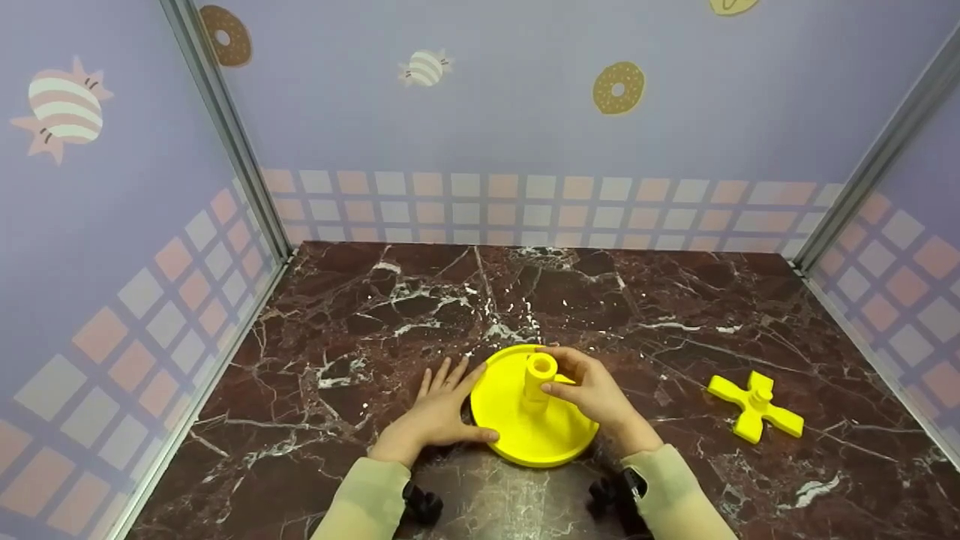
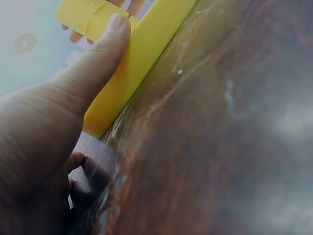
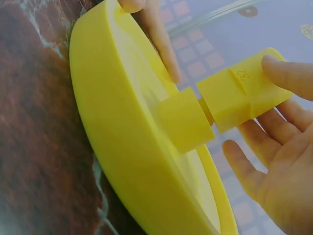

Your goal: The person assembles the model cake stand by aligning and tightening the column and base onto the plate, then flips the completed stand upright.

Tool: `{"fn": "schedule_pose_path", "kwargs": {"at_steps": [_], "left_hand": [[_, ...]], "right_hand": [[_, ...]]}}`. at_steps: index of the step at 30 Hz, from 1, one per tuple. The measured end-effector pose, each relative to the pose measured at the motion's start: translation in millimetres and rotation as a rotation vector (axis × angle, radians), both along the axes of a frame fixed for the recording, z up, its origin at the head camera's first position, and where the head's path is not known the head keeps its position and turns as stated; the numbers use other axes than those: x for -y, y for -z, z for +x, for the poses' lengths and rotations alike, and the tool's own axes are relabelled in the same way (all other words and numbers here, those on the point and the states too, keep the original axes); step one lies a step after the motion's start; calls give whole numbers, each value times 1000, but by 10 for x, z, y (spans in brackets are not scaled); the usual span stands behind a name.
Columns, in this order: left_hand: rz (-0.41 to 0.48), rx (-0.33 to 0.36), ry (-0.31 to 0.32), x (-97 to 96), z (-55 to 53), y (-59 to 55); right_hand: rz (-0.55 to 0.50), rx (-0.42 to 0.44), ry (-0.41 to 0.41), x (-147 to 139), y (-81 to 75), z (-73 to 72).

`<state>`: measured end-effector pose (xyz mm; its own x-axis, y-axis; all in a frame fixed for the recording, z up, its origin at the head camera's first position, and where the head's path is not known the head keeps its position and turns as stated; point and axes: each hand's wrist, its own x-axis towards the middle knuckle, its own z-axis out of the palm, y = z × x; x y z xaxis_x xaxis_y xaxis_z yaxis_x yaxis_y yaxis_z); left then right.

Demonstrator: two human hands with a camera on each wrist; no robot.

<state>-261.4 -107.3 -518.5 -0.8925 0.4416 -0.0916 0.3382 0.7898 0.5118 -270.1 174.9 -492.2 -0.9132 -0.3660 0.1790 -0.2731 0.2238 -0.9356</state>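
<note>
A round yellow dish (image 1: 502,424) with a raised rim lies on the marble-patterned table. My left hand (image 1: 435,414) rests at its left side, fingers spread and fairly straight, thumb laid over the near rim. Out of the dish's middle rises a short post (image 3: 183,120). A yellow hollow tube (image 3: 239,93) marked with raised figures stands over that post, a narrow neck showing between them. My right hand (image 1: 592,388) pinches the tube near its top between thumb and fingers. Whether the tube is seated on the post, I cannot tell.
A yellow cross-shaped piece (image 1: 756,406) with a central peg lies on the table to the right. Patterned panels (image 1: 465,135) enclose the back and both sides, joined by metal posts at the corners. Black wrist mounts (image 1: 424,504) hang below the sleeves.
</note>
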Motion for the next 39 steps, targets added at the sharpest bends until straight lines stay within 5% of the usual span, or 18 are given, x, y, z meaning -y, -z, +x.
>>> {"fn": "schedule_pose_path", "kwargs": {"at_steps": [8,12,22,26,39], "left_hand": [[-7,-2,4,6,-3,9],[-11,-3,6,8,-6,9],[2,3,-3,3,8,-12],[3,0,-3,6,12,-13],[-2,-9,3,1,5,-6]], "right_hand": [[-18,-68,220,156,65,29],[-3,-92,257,203,77,48],[-69,-17,-48,-24,-1,-13],[-56,-6,-90,-60,-17,-25],[-18,-68,248,165,48,39]]}}
